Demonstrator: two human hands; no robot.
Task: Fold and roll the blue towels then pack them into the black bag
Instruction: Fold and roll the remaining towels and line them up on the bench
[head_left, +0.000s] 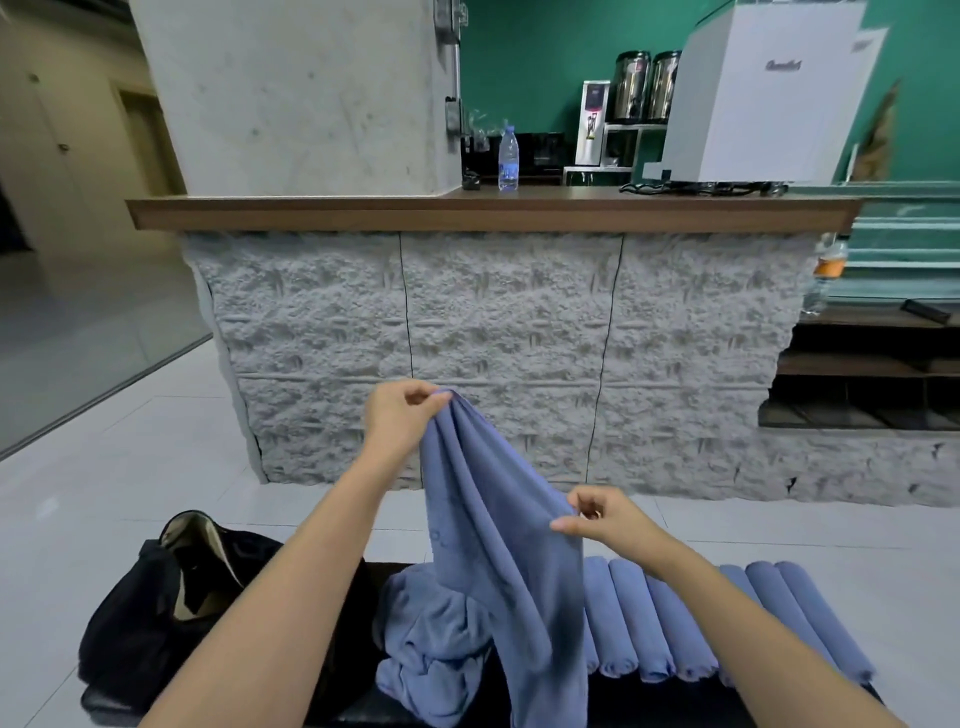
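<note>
Head view only. Holding one blue towel (498, 545) aloft above the dark bench (675, 701), well in front of the stone-faced counter (519, 338). Left hand (402, 415) pinching the top corner of the towel, fingers (434, 399) clamped on the cloth at its highest point. Right hand (602, 519) sitting lower and to the right, fingers (563, 524) nipping the towel's right edge partway down. Hanging steeply, long axis running from the upper-left grip down toward the bench, lower end draping past the near edge of the picture. Judging the step in hand as finding a second corner so the towel can be spread for folding; the free corner probably lying below the right hand, along the edge being pinched, so the right hand being the nearer one to slide down to it. Lying crumpled just under the held towel: a heap of unfolded towels (431, 634) on the bench. Lying to the right of that heap: a row of rolled towels (675, 623), side by side and touching, long axes pointing away from the person. Standing at the left end of the bench: the black bag (150, 613), mouth gaping open, pale lining showing, no towel visible inside. Judging the packing as not yet begun.
</note>
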